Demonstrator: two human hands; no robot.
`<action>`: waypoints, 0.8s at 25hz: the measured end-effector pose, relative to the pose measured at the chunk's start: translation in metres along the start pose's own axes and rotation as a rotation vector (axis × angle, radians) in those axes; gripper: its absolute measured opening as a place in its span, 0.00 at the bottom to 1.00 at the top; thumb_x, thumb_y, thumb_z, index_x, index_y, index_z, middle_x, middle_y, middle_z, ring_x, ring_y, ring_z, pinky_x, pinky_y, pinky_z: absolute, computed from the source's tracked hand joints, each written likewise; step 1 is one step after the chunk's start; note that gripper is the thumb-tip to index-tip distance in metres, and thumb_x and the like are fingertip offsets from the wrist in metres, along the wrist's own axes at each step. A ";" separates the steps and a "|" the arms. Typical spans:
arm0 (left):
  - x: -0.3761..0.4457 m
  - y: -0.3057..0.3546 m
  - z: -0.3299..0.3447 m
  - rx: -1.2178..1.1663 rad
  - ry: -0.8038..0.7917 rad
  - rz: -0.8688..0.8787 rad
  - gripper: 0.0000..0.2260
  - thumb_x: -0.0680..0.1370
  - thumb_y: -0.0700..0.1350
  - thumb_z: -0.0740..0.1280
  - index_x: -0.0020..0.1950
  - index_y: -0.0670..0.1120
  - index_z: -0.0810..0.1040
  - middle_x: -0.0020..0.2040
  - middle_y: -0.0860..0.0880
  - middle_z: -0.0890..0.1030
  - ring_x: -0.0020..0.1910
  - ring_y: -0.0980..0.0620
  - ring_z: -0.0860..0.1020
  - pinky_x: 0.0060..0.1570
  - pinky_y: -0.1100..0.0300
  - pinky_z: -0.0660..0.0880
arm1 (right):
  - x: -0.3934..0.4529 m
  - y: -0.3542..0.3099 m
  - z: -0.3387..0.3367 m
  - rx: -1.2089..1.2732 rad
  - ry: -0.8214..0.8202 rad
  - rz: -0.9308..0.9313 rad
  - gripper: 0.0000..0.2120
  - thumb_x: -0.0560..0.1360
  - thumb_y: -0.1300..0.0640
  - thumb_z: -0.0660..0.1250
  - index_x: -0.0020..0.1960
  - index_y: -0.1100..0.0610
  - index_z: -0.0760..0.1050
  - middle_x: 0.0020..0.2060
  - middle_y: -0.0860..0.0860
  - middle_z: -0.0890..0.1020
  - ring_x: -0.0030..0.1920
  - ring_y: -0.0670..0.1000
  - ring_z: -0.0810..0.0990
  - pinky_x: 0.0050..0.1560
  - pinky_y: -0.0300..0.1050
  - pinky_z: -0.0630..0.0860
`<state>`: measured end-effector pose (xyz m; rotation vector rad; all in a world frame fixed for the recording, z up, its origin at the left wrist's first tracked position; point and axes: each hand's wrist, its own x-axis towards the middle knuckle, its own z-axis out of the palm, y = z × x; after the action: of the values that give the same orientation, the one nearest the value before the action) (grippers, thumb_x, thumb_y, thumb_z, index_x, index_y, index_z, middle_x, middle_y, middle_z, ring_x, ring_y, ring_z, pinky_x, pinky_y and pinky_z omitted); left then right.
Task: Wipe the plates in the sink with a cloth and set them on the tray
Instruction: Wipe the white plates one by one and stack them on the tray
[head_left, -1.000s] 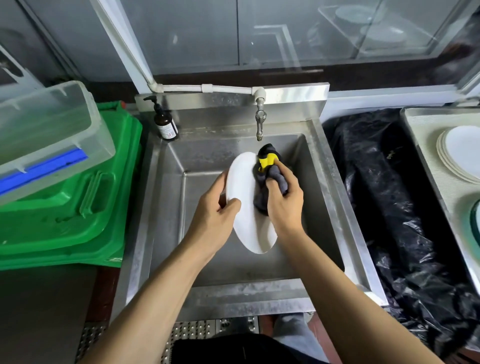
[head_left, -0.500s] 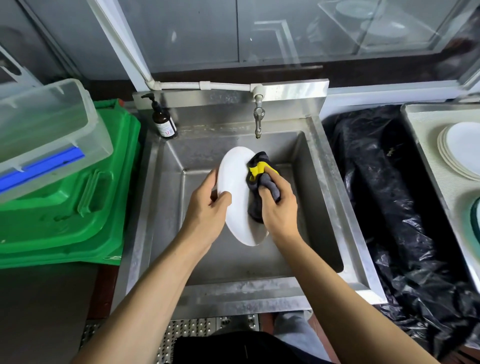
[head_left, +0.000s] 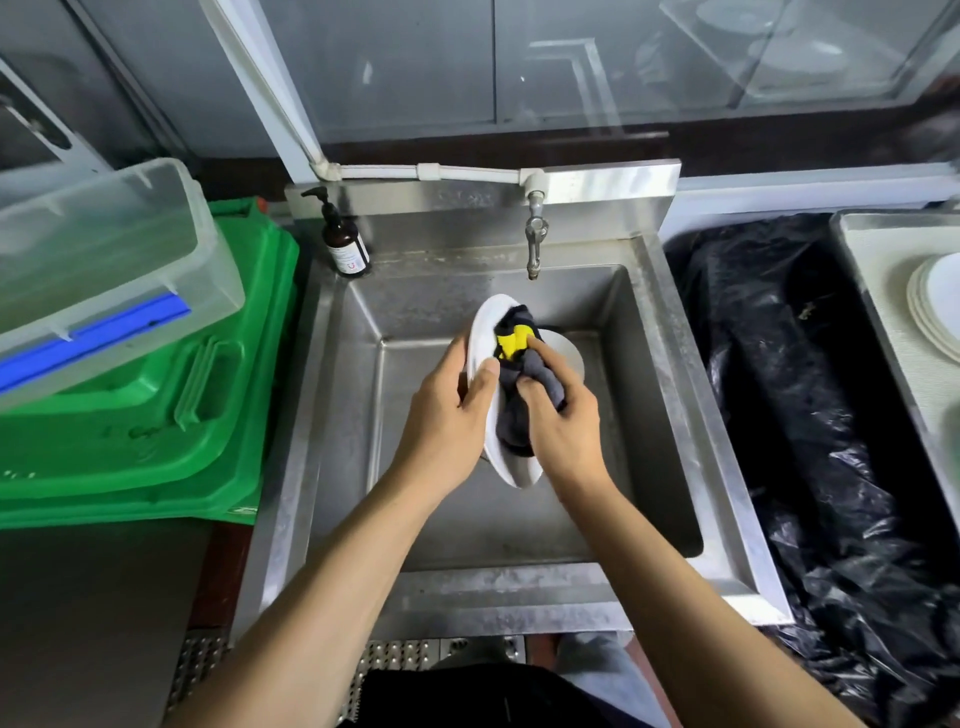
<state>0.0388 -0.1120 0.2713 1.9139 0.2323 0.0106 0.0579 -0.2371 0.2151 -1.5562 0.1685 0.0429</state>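
Note:
Over the steel sink (head_left: 654, 374), my left hand (head_left: 447, 415) grips a white plate (head_left: 485, 332) by its left rim, held nearly on edge. My right hand (head_left: 563, 423) holds a dark grey cloth with a yellow patch (head_left: 511, 343) and presses it against the plate's face. Behind the cloth, another white plate (head_left: 569, 351) lies on the sink floor, mostly hidden. At the far right stands the tray (head_left: 883, 270) with a stack of white plates (head_left: 935, 306) on it.
A tap (head_left: 534, 244) hangs over the sink's back wall, and a brown pump bottle (head_left: 345, 244) stands on the back left corner. A clear tub (head_left: 104, 260) sits on green crates (head_left: 156, 405) to the left. Black plastic sheeting (head_left: 810, 395) lies between sink and tray.
The plate has turned more on edge and shifted slightly left and back. My right hand has slid the cloth along its face. A second plate now shows on the sink floor.

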 end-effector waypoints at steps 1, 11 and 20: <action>0.003 0.000 0.000 0.025 0.024 0.002 0.12 0.84 0.50 0.61 0.65 0.51 0.76 0.55 0.53 0.83 0.53 0.56 0.80 0.53 0.58 0.76 | -0.006 -0.003 0.004 0.012 -0.057 -0.075 0.22 0.76 0.57 0.65 0.69 0.48 0.78 0.65 0.45 0.82 0.68 0.46 0.78 0.73 0.53 0.72; 0.014 0.002 -0.002 0.085 0.095 0.011 0.12 0.84 0.53 0.59 0.63 0.52 0.77 0.55 0.52 0.83 0.56 0.50 0.80 0.56 0.53 0.76 | -0.013 -0.011 0.011 0.007 -0.154 -0.140 0.23 0.77 0.62 0.65 0.71 0.51 0.77 0.66 0.45 0.81 0.70 0.47 0.76 0.74 0.53 0.71; 0.024 -0.009 -0.001 0.047 0.186 -0.053 0.14 0.85 0.52 0.57 0.63 0.49 0.78 0.57 0.49 0.82 0.57 0.49 0.79 0.56 0.54 0.75 | -0.047 0.022 -0.010 -0.131 -0.187 -0.245 0.24 0.75 0.70 0.65 0.68 0.54 0.79 0.65 0.47 0.80 0.69 0.49 0.77 0.71 0.45 0.71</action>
<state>0.0603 -0.1041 0.2603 1.9538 0.4122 0.1493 0.0073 -0.2429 0.1996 -1.6833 -0.1763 0.0065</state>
